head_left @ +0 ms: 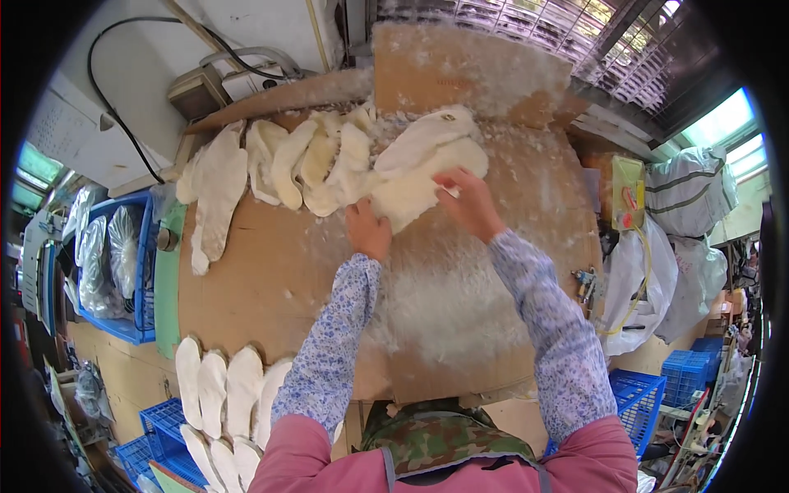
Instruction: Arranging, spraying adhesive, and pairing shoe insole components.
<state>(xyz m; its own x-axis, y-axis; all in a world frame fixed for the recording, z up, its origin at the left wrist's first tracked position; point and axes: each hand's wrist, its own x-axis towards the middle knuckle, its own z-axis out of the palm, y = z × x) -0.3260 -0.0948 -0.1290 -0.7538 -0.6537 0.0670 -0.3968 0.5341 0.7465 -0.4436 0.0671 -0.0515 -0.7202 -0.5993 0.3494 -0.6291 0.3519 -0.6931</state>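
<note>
In the head view, an upright cardboard panel [472, 78] stands at the back of the desk [271, 271], with the cream fleece [411, 193] just in front of it, seemingly partly under a sole-shaped piece [431, 138]. The left hand [369, 232] curls its fingers at the fleece's near edge; the right hand [472, 205] bends thumb and forefinger over it. Whether either grip pinches cloth, I cannot tell. An uneven pull could skew the fleece or drag the upper piece; loose fluff [448, 312], farther forward of the panel, could cling to it.
</note>
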